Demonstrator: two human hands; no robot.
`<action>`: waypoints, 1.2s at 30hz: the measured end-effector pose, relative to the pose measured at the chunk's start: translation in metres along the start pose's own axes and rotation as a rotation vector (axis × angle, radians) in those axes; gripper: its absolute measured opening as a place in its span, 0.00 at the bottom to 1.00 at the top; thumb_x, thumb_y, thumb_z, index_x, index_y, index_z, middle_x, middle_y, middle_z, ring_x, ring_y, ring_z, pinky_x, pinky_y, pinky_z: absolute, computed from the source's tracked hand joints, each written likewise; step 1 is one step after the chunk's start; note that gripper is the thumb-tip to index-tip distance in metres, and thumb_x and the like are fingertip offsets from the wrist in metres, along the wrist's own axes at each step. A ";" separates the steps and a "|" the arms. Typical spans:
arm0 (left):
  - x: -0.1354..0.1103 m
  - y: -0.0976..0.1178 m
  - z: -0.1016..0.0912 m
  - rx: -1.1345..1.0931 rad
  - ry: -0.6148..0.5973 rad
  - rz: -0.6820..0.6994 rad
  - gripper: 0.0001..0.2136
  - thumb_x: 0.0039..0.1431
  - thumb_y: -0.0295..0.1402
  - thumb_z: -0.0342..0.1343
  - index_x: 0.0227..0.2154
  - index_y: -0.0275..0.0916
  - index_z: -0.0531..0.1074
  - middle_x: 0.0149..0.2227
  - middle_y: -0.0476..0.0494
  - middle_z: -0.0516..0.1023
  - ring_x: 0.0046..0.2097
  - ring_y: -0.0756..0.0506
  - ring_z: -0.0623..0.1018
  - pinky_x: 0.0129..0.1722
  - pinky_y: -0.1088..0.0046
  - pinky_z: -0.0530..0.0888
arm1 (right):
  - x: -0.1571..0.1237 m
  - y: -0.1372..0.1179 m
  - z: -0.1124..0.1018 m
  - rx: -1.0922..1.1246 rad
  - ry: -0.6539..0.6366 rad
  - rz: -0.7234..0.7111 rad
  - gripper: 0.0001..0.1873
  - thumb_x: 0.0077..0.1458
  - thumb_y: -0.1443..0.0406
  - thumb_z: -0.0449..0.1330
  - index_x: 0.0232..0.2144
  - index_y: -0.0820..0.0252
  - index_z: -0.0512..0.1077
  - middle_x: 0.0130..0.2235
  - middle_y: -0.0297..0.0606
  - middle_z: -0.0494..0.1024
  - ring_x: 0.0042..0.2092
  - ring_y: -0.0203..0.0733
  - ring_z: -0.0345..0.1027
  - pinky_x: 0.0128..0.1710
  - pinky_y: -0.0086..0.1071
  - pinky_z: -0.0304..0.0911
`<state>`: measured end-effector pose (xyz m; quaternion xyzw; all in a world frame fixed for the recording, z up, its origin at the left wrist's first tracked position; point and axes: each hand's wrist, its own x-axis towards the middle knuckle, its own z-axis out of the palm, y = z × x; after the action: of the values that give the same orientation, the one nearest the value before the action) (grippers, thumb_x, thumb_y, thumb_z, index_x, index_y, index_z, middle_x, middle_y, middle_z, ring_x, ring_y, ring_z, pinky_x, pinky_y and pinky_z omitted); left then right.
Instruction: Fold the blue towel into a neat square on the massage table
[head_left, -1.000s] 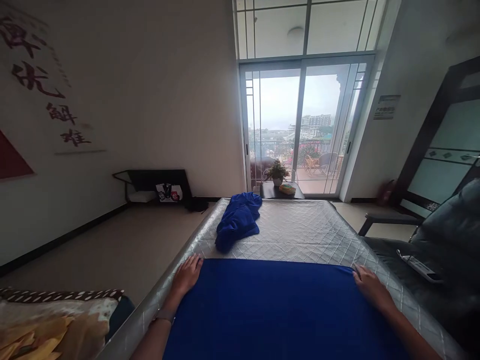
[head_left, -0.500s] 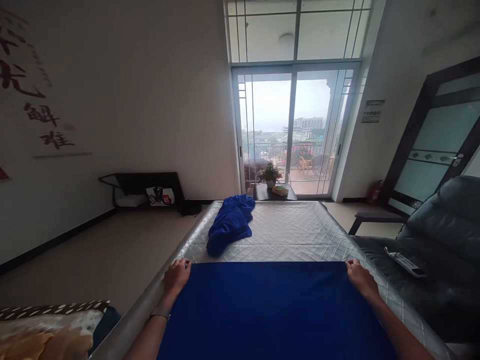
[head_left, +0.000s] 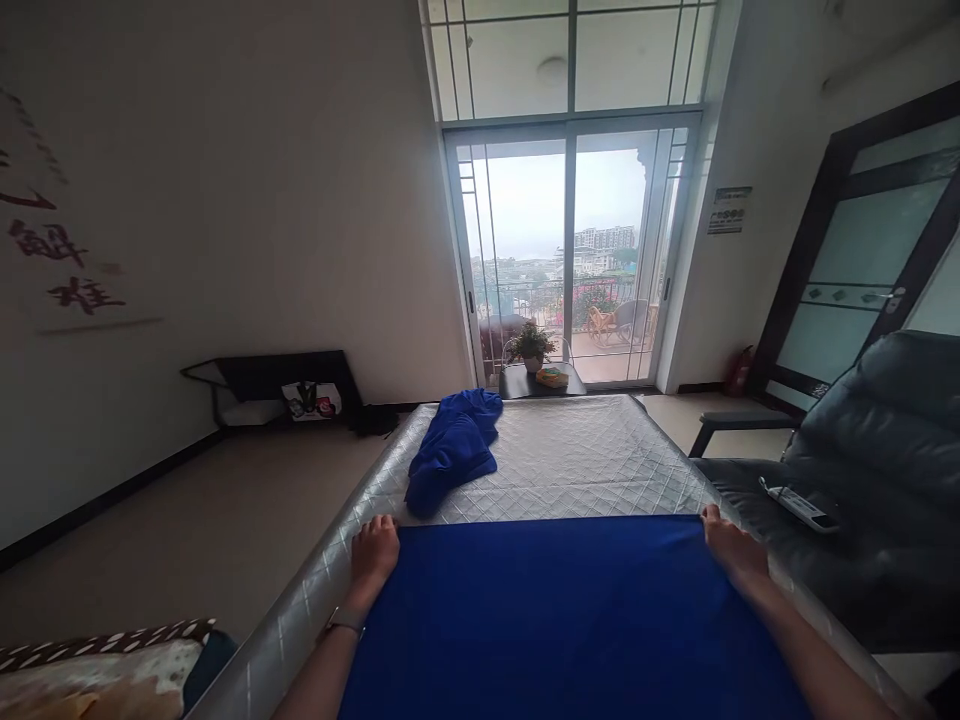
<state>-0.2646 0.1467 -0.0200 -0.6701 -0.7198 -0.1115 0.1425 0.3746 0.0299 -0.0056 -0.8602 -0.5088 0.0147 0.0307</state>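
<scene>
A wide blue cloth (head_left: pixel 555 610) is stretched between my two hands above the near part of a table with a silvery quilted cover (head_left: pixel 570 440). My left hand (head_left: pixel 375 550) is closed on the cloth's far left corner. At the far right corner, my right hand (head_left: pixel 733 545) pinches the same cloth. The far edge between them runs nearly straight, and the lower part goes out of view toward me. Beyond it, a crumpled blue garment-like cloth (head_left: pixel 454 450) lies on the table's left side, its exact kind unclear.
To the right stands a dark armchair (head_left: pixel 862 480) with a white power strip (head_left: pixel 799 505) on its seat. A potted plant (head_left: pixel 531 343) sits on a small dark table (head_left: pixel 517 381) by the sliding door. Patterned fabric (head_left: pixel 112 660) is at lower left.
Both hands and the cloth have shifted slightly to the right, and the right hand sits a little higher. The view has turned and tilted a bit. The crumpled cloth stays on the table.
</scene>
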 end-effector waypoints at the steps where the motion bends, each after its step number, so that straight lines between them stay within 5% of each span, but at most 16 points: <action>1: 0.001 -0.002 0.001 -0.002 0.008 0.003 0.14 0.68 0.27 0.44 0.36 0.35 0.76 0.40 0.35 0.79 0.44 0.36 0.78 0.41 0.62 0.71 | -0.002 0.000 -0.001 0.005 -0.001 0.004 0.25 0.69 0.61 0.34 0.51 0.60 0.68 0.43 0.52 0.80 0.41 0.55 0.78 0.40 0.45 0.66; 5: 0.001 -0.005 -0.002 -0.017 0.035 -0.002 0.15 0.69 0.28 0.42 0.37 0.34 0.75 0.39 0.35 0.78 0.42 0.36 0.78 0.39 0.62 0.70 | -0.016 -0.013 -0.013 -0.107 0.165 -0.022 0.21 0.67 0.67 0.41 0.52 0.65 0.70 0.45 0.56 0.79 0.45 0.54 0.75 0.43 0.44 0.65; 8: -0.008 0.019 -0.013 -0.045 0.094 0.013 0.16 0.71 0.32 0.40 0.44 0.35 0.74 0.44 0.34 0.77 0.45 0.37 0.76 0.44 0.61 0.70 | -0.042 -0.054 -0.018 -0.159 0.317 -0.143 0.22 0.64 0.71 0.44 0.55 0.67 0.70 0.51 0.57 0.76 0.52 0.55 0.70 0.51 0.46 0.62; 15: -0.063 0.181 -0.039 -0.390 0.002 0.557 0.19 0.72 0.40 0.42 0.55 0.41 0.71 0.58 0.37 0.73 0.60 0.38 0.70 0.61 0.57 0.64 | -0.113 -0.212 0.009 0.199 0.053 -0.673 0.29 0.67 0.62 0.41 0.66 0.63 0.62 0.67 0.45 0.62 0.69 0.48 0.51 0.68 0.43 0.42; 18: -0.082 0.229 -0.030 -0.428 -0.050 0.659 0.23 0.73 0.38 0.36 0.63 0.38 0.64 0.65 0.37 0.67 0.67 0.39 0.63 0.65 0.55 0.61 | -0.120 -0.241 0.023 0.209 -0.031 -0.716 0.31 0.65 0.63 0.42 0.69 0.66 0.54 0.70 0.46 0.51 0.72 0.48 0.40 0.69 0.45 0.36; 20: -0.087 0.235 -0.022 -0.419 -0.094 0.648 0.24 0.74 0.40 0.35 0.66 0.38 0.60 0.67 0.37 0.63 0.68 0.40 0.60 0.66 0.54 0.59 | -0.117 -0.239 0.026 0.204 -0.059 -0.689 0.32 0.66 0.61 0.40 0.70 0.66 0.51 0.71 0.45 0.48 0.72 0.47 0.37 0.70 0.45 0.34; 24: -0.073 0.190 -0.012 -0.346 -0.187 0.572 0.27 0.72 0.48 0.36 0.68 0.42 0.58 0.69 0.41 0.58 0.70 0.39 0.56 0.68 0.53 0.56 | -0.096 -0.193 0.022 0.179 -0.061 -0.562 0.34 0.68 0.54 0.36 0.70 0.62 0.50 0.71 0.40 0.48 0.72 0.44 0.37 0.70 0.45 0.34; 32: -0.033 0.010 0.020 -0.166 -0.205 0.181 0.25 0.72 0.43 0.38 0.66 0.39 0.60 0.68 0.37 0.60 0.70 0.38 0.57 0.67 0.51 0.56 | -0.026 -0.028 0.035 -0.034 0.036 -0.206 0.36 0.65 0.56 0.40 0.69 0.73 0.51 0.71 0.46 0.49 0.71 0.46 0.41 0.69 0.44 0.39; 36: -0.031 -0.012 0.028 -0.176 -0.204 0.083 0.29 0.70 0.45 0.39 0.67 0.33 0.58 0.69 0.33 0.57 0.70 0.37 0.56 0.67 0.53 0.55 | -0.014 -0.005 0.048 -0.021 0.043 -0.139 0.37 0.65 0.55 0.38 0.69 0.73 0.50 0.71 0.47 0.50 0.71 0.46 0.41 0.70 0.44 0.39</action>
<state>-0.2761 0.1267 -0.0569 -0.7172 -0.6896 -0.0994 0.0137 0.3608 0.0222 -0.0532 -0.8232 -0.5666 -0.0116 0.0334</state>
